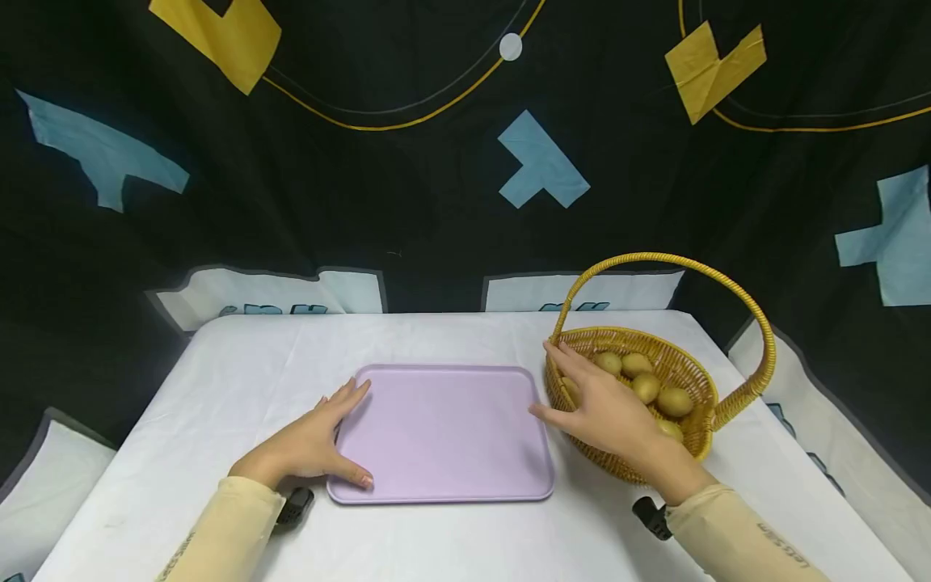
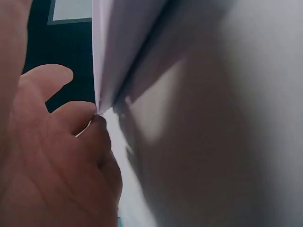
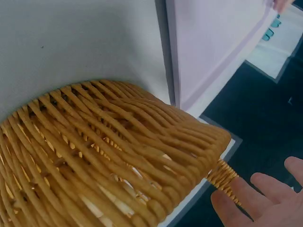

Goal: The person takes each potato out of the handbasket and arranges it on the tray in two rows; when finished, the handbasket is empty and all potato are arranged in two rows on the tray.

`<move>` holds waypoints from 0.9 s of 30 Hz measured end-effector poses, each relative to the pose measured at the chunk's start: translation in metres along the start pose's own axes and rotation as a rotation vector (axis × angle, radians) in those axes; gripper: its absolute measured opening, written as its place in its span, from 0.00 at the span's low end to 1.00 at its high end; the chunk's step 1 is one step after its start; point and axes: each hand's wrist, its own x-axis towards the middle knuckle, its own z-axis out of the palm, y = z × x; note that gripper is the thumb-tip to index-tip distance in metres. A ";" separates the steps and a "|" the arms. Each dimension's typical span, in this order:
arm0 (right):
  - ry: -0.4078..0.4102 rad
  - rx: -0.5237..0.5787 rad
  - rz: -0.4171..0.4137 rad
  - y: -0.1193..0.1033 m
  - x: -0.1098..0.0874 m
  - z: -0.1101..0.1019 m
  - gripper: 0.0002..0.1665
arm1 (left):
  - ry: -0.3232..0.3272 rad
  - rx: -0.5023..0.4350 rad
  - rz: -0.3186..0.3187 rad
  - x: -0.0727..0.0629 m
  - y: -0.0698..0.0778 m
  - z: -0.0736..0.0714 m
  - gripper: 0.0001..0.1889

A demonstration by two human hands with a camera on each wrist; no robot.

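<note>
A flat lilac tray (image 1: 444,436) lies on the white-covered table. At its left edge is my left hand (image 1: 313,440), thumb and fingers spread; the left wrist view has its fingers (image 2: 87,125) right at the tray's rim. To the right stands a woven wicker basket (image 1: 596,459) with a tall arched handle (image 1: 655,257). Several potatoes (image 1: 674,401) lie inside it. Over the basket's left rim reaches my right hand (image 1: 607,408), fingers extended, partly covering the potatoes. In the right wrist view its fingers (image 3: 253,196) are spread beside the basket's wall.
White cloth covers the table (image 1: 436,537), whose far edge meets a black curtain (image 1: 407,210) with blue and yellow patches. A small black device (image 1: 294,508) sits under the left wrist, another black device (image 1: 650,517) under the right. The handle rises above the basket.
</note>
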 end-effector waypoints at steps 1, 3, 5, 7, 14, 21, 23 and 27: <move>-0.005 0.022 0.000 0.001 0.000 -0.001 0.57 | -0.006 -0.015 -0.012 -0.001 -0.002 0.001 0.76; -0.012 0.076 -0.004 0.003 0.001 -0.003 0.54 | -0.001 -0.038 -0.029 -0.002 -0.004 0.003 0.75; -0.016 0.116 -0.001 0.006 0.001 -0.006 0.53 | 0.016 -0.057 -0.041 -0.003 -0.006 0.004 0.74; -0.022 0.149 0.015 0.010 0.001 -0.009 0.52 | 0.034 -0.077 -0.041 -0.004 -0.008 0.004 0.73; -0.039 0.241 0.055 0.026 0.003 -0.020 0.48 | 0.030 -0.113 -0.050 -0.008 -0.008 0.009 0.73; -0.100 0.320 0.073 0.043 0.002 -0.032 0.47 | -0.028 -0.182 -0.017 -0.013 -0.010 0.008 0.75; -0.129 0.331 0.089 0.046 0.001 -0.035 0.47 | -0.065 -0.195 -0.009 -0.015 -0.012 0.006 0.76; -0.181 0.335 0.121 0.055 -0.001 -0.041 0.47 | -0.125 -0.208 0.030 -0.017 -0.015 0.003 0.78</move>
